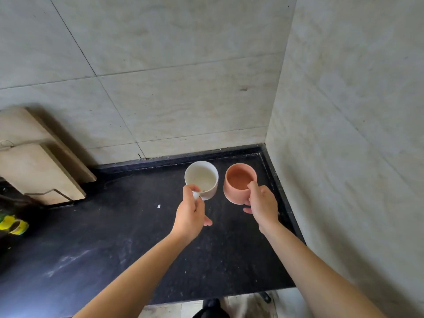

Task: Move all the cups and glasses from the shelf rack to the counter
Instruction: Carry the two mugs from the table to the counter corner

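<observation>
Dark tabletop [114,237] corner: left hand [190,214] pinches the mug [202,177] by its handle, right hand [261,205] grips the cup [238,180] just ahead of it. This is likely the placing step, so lower both, then release.

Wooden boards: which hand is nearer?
Left. The left hand, holding the white mug, is right of the wooden boards; the right hand, on the orange cup, is farther right.

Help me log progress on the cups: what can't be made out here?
- Shelf rack: outside the head view; cups left there uncountable.
- Handle of the white mug: mostly covered by the left hand.
- Near side of the orange cup: covered by the right hand.
- Yellow-green object: cut by the left edge, dim.
</observation>
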`<action>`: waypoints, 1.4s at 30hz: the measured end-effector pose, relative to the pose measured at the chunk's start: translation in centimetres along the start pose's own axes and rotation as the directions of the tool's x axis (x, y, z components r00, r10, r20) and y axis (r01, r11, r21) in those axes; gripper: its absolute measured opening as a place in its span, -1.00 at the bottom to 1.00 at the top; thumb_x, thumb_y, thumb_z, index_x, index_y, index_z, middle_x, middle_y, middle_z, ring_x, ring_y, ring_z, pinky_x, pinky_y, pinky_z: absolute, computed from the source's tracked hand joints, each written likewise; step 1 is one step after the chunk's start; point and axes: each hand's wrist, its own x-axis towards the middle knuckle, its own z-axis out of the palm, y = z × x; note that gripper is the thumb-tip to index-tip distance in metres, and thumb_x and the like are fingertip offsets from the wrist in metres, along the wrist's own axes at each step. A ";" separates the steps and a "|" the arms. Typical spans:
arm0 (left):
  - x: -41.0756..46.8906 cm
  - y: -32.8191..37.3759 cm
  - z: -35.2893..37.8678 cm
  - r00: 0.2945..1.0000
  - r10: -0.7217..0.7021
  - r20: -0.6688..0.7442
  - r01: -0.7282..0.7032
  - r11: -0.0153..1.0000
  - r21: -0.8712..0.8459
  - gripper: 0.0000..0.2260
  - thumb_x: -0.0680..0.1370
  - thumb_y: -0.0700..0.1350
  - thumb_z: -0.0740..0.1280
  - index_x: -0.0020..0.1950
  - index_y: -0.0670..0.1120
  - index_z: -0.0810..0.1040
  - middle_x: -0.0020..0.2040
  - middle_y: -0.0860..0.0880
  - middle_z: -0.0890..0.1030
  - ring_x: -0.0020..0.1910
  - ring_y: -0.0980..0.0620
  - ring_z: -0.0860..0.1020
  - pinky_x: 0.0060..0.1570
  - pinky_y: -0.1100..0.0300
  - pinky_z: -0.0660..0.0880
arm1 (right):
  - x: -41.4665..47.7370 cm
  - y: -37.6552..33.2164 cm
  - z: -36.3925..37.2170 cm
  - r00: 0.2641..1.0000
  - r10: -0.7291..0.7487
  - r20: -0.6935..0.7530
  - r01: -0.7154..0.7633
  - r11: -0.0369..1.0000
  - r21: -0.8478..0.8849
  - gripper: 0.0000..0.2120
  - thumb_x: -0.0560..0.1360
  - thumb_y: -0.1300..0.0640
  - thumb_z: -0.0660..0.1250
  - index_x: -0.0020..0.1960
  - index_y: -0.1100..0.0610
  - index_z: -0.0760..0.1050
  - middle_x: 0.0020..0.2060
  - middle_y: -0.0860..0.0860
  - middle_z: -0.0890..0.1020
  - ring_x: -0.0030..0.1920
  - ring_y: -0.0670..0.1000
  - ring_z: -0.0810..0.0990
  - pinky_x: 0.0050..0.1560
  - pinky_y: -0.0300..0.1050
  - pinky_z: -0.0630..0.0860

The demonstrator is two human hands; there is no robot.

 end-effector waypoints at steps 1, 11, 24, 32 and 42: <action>1.1 -0.2 0.2 1.000 -0.008 0.014 0.008 1.000 -0.019 -0.88 0.67 -0.15 0.01 0.19 0.01 0.19 -0.22 -0.23 0.59 -0.39 0.02 0.67 -0.44 0.42 0.37 | 0.8 0.0 0.3 1.000 0.003 -0.004 -0.003 1.000 -0.017 -0.64 0.60 -0.17 0.22 0.12 0.11 0.51 -0.01 0.05 0.64 -0.04 0.04 0.67 -0.35 -0.22 0.55; 13.4 -2.5 3.0 0.990 -0.043 0.133 0.055 0.994 -0.090 -0.89 0.63 -0.16 0.10 0.08 0.06 0.26 -0.10 -0.12 0.65 -0.44 0.00 0.67 -0.49 0.38 0.38 | 10.5 -0.1 3.6 0.990 0.102 -0.101 -0.115 0.985 -0.131 -0.66 0.62 -0.21 0.12 0.03 0.03 0.48 -0.11 0.00 0.67 -0.36 -0.10 0.71 -0.48 -0.28 0.53; 24.4 -5.9 13.7 0.966 -0.220 0.138 0.243 0.952 -0.186 -0.77 0.60 -0.14 0.13 0.02 0.24 0.27 -0.39 0.05 0.68 -0.31 0.02 0.69 -0.25 0.19 0.43 | 24.4 3.6 5.9 0.954 0.246 -0.171 -0.233 0.968 0.094 -0.69 0.57 -0.19 0.12 -0.02 0.03 0.44 -0.04 0.01 0.64 -0.17 -0.03 0.73 -0.37 -0.15 0.59; 28.0 -5.7 16.2 0.968 -0.223 0.113 0.238 0.960 -0.146 -0.80 0.62 -0.15 0.12 0.08 0.18 0.24 -0.37 0.07 0.70 -0.33 0.05 0.68 -0.51 0.40 0.41 | 28.0 3.9 6.7 0.959 0.237 -0.156 -0.220 0.968 0.117 -0.76 0.57 -0.17 0.13 -0.02 -0.02 0.43 -0.01 0.03 0.64 -0.12 0.03 0.72 -0.29 -0.10 0.62; 29.3 -5.9 16.2 0.964 -0.209 0.166 0.224 0.972 -0.076 -0.82 0.65 -0.13 0.12 0.15 0.14 0.22 -0.07 -0.07 0.69 -0.32 0.19 0.68 -0.38 0.35 0.44 | 28.8 4.2 6.8 0.971 0.211 -0.115 -0.207 0.977 0.048 -0.60 0.61 -0.27 0.13 0.15 0.06 0.41 0.06 0.02 0.64 -0.10 -0.02 0.71 -0.25 0.01 0.66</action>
